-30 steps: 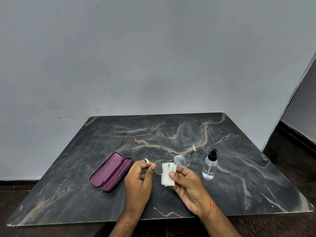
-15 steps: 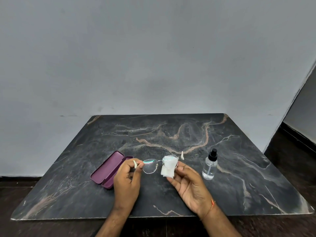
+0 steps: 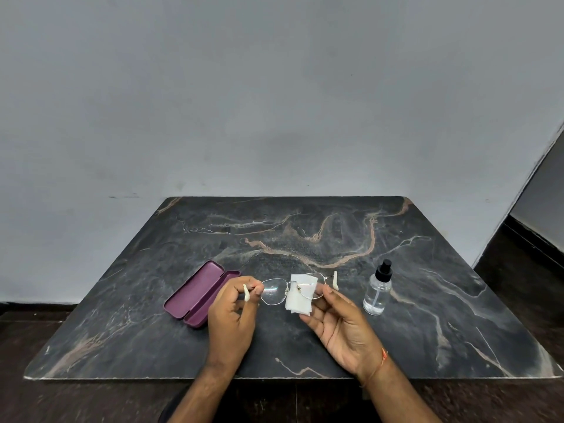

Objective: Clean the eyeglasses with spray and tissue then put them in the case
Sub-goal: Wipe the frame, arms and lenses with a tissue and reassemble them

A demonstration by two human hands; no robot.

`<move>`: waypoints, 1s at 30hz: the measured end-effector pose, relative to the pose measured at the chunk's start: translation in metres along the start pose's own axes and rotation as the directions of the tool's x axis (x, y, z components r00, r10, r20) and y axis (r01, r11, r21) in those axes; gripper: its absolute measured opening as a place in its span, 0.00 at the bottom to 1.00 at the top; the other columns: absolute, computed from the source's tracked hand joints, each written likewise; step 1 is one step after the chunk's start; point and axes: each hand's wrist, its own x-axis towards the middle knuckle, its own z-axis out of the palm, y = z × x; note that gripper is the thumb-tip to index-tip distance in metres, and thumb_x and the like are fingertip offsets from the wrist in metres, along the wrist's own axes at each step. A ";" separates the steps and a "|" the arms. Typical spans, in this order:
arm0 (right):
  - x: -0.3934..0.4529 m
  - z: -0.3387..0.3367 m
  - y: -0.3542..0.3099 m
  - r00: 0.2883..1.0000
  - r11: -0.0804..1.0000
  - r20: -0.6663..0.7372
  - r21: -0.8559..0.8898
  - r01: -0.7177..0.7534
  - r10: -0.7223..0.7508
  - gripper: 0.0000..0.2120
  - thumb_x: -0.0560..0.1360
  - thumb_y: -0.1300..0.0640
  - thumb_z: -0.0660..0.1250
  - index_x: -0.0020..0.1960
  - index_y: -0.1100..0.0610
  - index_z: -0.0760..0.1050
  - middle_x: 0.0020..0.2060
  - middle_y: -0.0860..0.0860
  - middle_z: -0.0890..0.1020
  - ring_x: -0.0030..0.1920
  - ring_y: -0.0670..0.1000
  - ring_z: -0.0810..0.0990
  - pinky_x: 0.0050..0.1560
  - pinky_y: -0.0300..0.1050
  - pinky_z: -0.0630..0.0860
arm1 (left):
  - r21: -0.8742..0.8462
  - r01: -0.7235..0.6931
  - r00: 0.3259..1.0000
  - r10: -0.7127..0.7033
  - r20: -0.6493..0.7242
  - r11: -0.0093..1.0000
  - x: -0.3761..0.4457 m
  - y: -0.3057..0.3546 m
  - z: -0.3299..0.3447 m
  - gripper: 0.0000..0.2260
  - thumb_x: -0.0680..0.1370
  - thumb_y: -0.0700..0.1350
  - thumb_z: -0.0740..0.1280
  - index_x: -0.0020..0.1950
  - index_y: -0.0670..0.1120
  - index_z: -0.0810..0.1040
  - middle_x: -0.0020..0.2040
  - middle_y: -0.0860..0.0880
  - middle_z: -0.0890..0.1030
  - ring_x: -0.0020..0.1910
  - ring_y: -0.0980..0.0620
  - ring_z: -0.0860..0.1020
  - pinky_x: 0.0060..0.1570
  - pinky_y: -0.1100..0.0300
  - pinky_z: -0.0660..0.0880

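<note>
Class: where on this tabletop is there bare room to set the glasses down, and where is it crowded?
Bare: the far half of the table behind everything, and right of the spray bottle. Crowded: the near strip from case to bottle, where both hands hold glasses and tissue.

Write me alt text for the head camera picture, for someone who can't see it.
Two hands hold a pair of eyeglasses above a dark marble table: the left hand pinches one end, the right hand presses a white tissue on a lens. An open purple case lies left, a spray bottle stands right.

The tissue (image 3: 300,296) hides most of one lens of the eyeglasses (image 3: 274,291).
</note>
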 end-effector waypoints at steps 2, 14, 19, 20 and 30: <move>0.000 0.001 0.000 1.000 1.000 0.006 -0.002 0.018 -0.018 0.14 0.77 0.61 0.68 0.58 0.66 0.85 0.60 0.68 0.85 0.54 0.61 0.89 0.50 0.53 0.88 | -0.004 0.014 1.000 -0.014 -0.013 1.000 0.000 0.000 0.000 0.03 0.83 0.47 0.71 0.52 0.50 0.85 0.50 0.55 0.86 0.49 0.48 0.86 0.45 0.40 0.85; 0.000 -0.002 -0.001 0.992 0.999 0.123 -0.031 0.009 -0.005 0.31 0.58 0.55 0.90 0.58 0.62 0.87 0.58 0.63 0.87 0.59 0.63 0.87 0.56 0.58 0.86 | 0.016 0.001 1.000 -0.001 0.020 1.000 0.002 0.000 0.000 0.03 0.83 0.44 0.71 0.53 0.50 0.85 0.50 0.55 0.86 0.48 0.49 0.86 0.48 0.47 0.85; 0.003 -0.005 -0.001 0.992 0.999 0.125 -0.013 0.037 -0.035 0.33 0.55 0.56 0.91 0.57 0.61 0.87 0.59 0.63 0.87 0.59 0.62 0.88 0.56 0.57 0.86 | 0.015 -0.004 0.999 0.004 0.032 1.000 0.001 0.000 0.001 0.03 0.83 0.45 0.71 0.53 0.51 0.85 0.50 0.55 0.86 0.48 0.48 0.87 0.47 0.46 0.85; 0.004 -0.006 -0.001 0.991 0.999 0.128 0.004 0.046 -0.046 0.32 0.54 0.57 0.91 0.56 0.61 0.88 0.57 0.62 0.88 0.58 0.61 0.88 0.55 0.57 0.86 | 0.017 -0.007 0.999 0.007 0.034 1.000 0.002 0.001 0.001 0.03 0.83 0.46 0.71 0.53 0.51 0.85 0.51 0.55 0.86 0.47 0.49 0.87 0.47 0.46 0.85; 0.004 -0.005 -0.003 0.999 1.000 0.035 0.003 0.011 -0.011 0.12 0.74 0.65 0.71 0.55 0.65 0.87 0.58 0.66 0.86 0.52 0.61 0.90 0.47 0.50 0.88 | 0.014 0.011 1.000 -0.011 0.005 1.000 0.001 0.004 0.001 0.04 0.82 0.46 0.71 0.52 0.49 0.85 0.50 0.55 0.86 0.49 0.50 0.86 0.49 0.50 0.85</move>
